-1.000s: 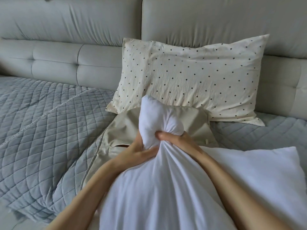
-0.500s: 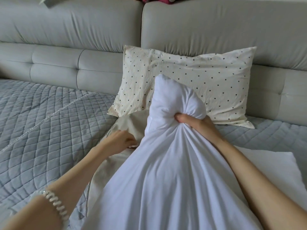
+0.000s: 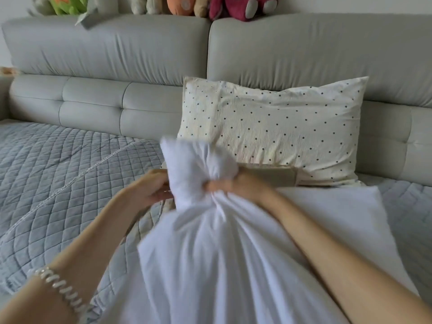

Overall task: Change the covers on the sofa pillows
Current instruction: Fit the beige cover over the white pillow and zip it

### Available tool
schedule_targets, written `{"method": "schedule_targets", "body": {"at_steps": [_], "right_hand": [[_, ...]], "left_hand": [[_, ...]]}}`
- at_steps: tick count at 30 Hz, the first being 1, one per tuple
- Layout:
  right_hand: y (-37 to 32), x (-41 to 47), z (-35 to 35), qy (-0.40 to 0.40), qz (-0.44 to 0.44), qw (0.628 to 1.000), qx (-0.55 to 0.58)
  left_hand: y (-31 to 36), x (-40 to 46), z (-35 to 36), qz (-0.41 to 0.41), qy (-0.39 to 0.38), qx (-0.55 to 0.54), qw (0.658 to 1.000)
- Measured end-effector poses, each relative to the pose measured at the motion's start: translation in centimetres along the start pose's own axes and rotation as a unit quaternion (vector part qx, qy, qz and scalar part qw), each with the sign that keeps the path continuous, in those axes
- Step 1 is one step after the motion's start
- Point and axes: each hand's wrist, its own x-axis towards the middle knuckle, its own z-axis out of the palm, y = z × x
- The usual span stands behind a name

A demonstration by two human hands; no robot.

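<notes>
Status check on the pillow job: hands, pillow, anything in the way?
Right hand grips the bunched corner of the white pillow. Left hand at the beige cover, grip unclear. Polka-dot pillow sits just behind.

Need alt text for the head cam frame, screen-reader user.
The right hand squeezes a bunched corner of a white pillow, while the left hand holds a beige cover beside it. Behind, a polka-dot pillow leans on a grey sofa.
</notes>
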Motion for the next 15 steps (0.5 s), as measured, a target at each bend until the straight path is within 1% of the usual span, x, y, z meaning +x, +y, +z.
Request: {"method": "schedule_targets", "body": {"at_steps": [1, 3, 5, 7, 9, 10, 11, 12, 13, 14, 15], "right_hand": [[2.2, -0.4, 1.2, -0.012, 0.020, 0.999, -0.027], [5.2, -1.1, 2.8, -0.007, 0.021, 1.000, -0.007], [6.5, -0.6, 3.3, 0.005, 0.014, 0.999, -0.039], [7.3, 0.2, 3.7, 0.008, 0.029, 0.996, -0.085], [7.6, 0.8, 4.1, 0.016, 0.062, 0.991, -0.116], [7.7, 1.1, 4.1, 0.023, 0.080, 0.988, -0.129], [7.8, 1.5, 4.1, 0.030, 0.094, 0.986, -0.134], [7.6, 1.9, 4.0, 0.036, 0.104, 0.985, -0.130], [7.2, 2.2, 4.1, 0.043, 0.107, 0.986, -0.120], [6.8, 2.5, 4.1, 0.051, 0.104, 0.987, -0.110], [6.5, 2.7, 4.3, 0.059, 0.097, 0.989, -0.099]], "left_hand": [[0.7, -0.3, 0.4, -0.003, -0.014, -0.018, 1.000], [2.3, -0.9, 1.4, -0.006, -0.044, -0.047, 0.998], [3.2, -1.0, 2.0, -0.001, -0.040, -0.079, 0.996], [3.7, -1.0, 2.5, -0.015, -0.033, -0.087, 0.996], [4.2, -1.7, 2.6, -0.019, -0.062, -0.089, 0.994], [4.3, -2.0, 2.5, -0.008, -0.082, -0.073, 0.994], [4.3, -2.1, 2.4, 0.012, -0.092, -0.023, 0.995], [4.4, -2.3, 2.4, 0.035, -0.094, 0.059, 0.993], [4.5, -2.5, 2.5, 0.069, -0.079, 0.163, 0.981], [4.8, -2.6, 2.9, 0.108, -0.043, 0.265, 0.957], [5.1, -2.6, 3.3, 0.148, 0.003, 0.354, 0.924]]}}
